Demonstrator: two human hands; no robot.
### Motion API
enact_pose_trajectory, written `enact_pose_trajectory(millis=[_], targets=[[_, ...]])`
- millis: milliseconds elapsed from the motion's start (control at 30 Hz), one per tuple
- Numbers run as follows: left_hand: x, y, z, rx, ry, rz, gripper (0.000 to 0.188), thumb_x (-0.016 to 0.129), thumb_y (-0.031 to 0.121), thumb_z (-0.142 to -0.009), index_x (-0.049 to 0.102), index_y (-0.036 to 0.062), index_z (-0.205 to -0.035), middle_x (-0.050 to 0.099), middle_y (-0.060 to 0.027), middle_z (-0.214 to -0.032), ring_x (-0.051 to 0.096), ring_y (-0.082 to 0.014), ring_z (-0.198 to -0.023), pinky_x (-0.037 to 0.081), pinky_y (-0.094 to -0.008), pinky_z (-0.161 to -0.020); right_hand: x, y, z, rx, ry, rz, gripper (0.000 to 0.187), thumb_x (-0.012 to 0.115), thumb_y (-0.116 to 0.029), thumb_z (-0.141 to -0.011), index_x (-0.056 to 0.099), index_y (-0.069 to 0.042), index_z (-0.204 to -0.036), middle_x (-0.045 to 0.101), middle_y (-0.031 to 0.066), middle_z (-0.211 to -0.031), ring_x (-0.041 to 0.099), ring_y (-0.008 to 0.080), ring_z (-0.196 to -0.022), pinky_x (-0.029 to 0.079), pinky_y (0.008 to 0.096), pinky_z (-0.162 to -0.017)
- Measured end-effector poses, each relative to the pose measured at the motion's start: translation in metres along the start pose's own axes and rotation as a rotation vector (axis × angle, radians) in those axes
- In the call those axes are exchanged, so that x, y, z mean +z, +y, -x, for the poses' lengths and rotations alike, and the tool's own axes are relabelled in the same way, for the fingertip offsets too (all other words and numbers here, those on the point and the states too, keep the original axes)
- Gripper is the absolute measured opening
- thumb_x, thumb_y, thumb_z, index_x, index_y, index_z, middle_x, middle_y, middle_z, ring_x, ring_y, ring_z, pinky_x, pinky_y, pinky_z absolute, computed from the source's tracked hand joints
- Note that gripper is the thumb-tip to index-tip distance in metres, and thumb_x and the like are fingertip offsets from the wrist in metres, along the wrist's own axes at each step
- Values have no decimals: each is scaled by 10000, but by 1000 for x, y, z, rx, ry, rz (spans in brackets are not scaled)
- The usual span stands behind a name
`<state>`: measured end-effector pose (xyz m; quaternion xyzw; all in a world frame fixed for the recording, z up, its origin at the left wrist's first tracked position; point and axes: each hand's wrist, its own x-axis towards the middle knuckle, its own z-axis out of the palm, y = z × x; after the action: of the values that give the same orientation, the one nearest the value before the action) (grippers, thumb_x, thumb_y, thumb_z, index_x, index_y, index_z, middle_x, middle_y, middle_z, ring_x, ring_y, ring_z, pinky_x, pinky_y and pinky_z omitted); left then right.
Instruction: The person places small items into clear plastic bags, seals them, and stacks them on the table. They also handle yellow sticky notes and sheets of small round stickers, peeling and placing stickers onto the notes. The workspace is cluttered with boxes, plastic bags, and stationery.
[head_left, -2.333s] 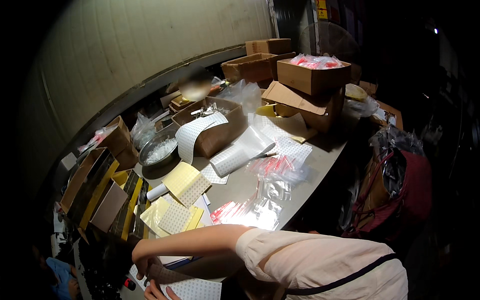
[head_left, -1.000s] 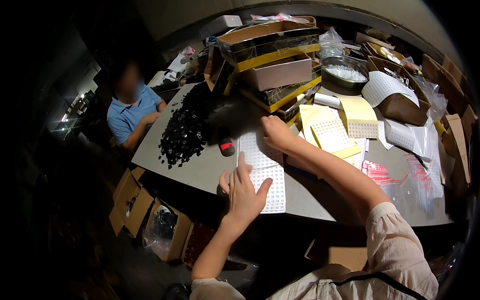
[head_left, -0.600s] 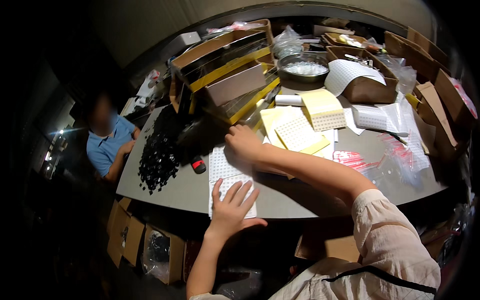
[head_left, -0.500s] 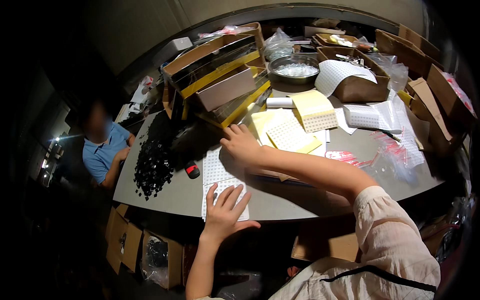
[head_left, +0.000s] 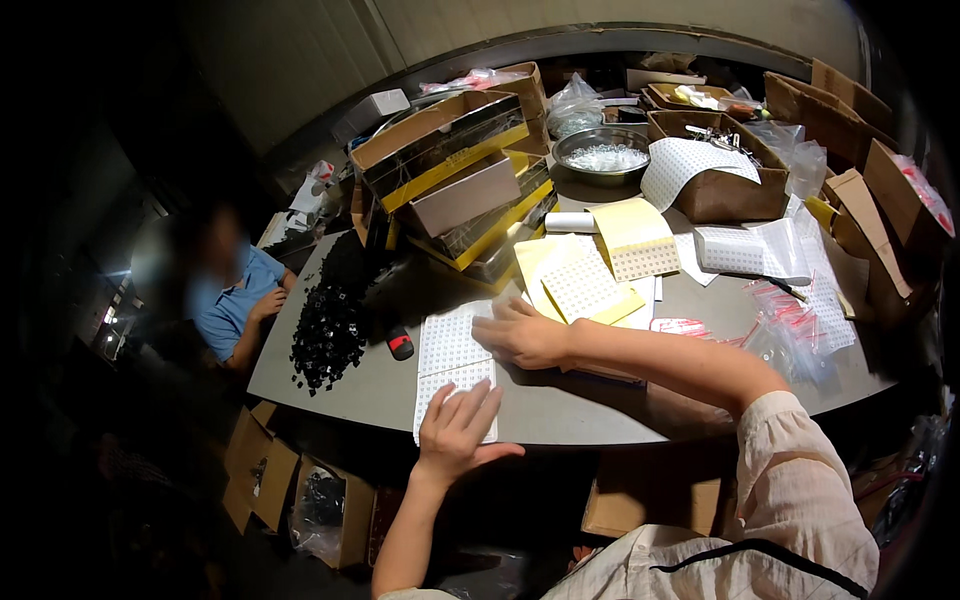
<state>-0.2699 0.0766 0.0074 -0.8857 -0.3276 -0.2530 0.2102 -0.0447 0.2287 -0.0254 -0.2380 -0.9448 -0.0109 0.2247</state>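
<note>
The left hand (head_left: 455, 437) lies palm down over the near end of the white label sheets (head_left: 448, 335), its fingers spread and its thumb stretched out to the right, with nothing gripped. The right hand (head_left: 528, 338) reaches in farther up, its fingers loosely bent at the right edge of the same sheets; whether its fingertips have hold of the paper I cannot tell. The sheets lie flat on the grey table (head_left: 585, 415), running away from beneath the left hand and past the right fingertips, with a line across them between the two hands

Just left of the sheets, level with the right hand, is a small red and black object (head_left: 400, 344), and farther left a heap of black pieces (head_left: 328, 335). Beyond the right hand lie yellow label sheets (head_left: 640, 250), with a stack of boxes (head_left: 462, 203) behind to the left and a metal bowl (head_left: 570, 170) of clear bits farther back. Well left of both hands sits a co-worker in a blue shirt (head_left: 262, 270)
</note>
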Motion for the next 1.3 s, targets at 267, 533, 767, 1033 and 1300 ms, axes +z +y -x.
enact_pose_trajectory(millis=[267, 533, 767, 1033, 1300], targets=[[12, -12, 3, -106, -38, 45, 1086, 789, 855, -578, 728, 13, -1261, 702, -272, -1269, 689, -424, -1198, 504, -526, -1077, -12, 5, -7, -54, -266, -138, 628, 496, -374, -1057, 360, -116, -1613, 364, 143, -1683, 288, 549, -1508, 151, 658, -1259], [5, -20, 1, -218, -44, 205, 978, 812, 795, -630, 746, 10, -1210, 751, -229, -1189, 712, -387, -1175, 539, -500, -1036, -106, 45, 55, 403, 219, -498, 393, 695, -107, -950, 647, -30, -1332, 728, 171, -1229, 706, 283, -1127, 555, 443, -990], [11, -3, -53, -778, -75, 547, 256, 717, 181, -960, 762, 48, -1175, 771, -163, -1052, 732, -313, -918, 584, -409, -801, -161, -17, 172, 260, 102, -213, 328, 680, -41, -894, 667, -33, -1221, 698, 164, -1246, 650, 350, -1151, 456, 498, -1076], [85, -13, -135, -386, -96, 374, 505, 737, 264, -916, 644, -31, -1314, 676, -237, -1280, 620, -404, -1199, 477, -469, -1051, -260, -141, 204, -303, 181, -292, 135, 731, -32, -827, 692, -11, -954, 723, 142, -989, 722, 296, -969, 530, 508, -1041], [131, -9, -188, -547, -237, 405, 651, 742, 309, -818, 628, -98, -1313, 700, -279, -1210, 670, -416, -1122, 538, -460, -986, -287, -179, 223, -1224, 786, -72, 77, 629, 15, -889, 679, 40, -835, 696, 149, -808, 728, 371, -707, 647, 413, -710]])
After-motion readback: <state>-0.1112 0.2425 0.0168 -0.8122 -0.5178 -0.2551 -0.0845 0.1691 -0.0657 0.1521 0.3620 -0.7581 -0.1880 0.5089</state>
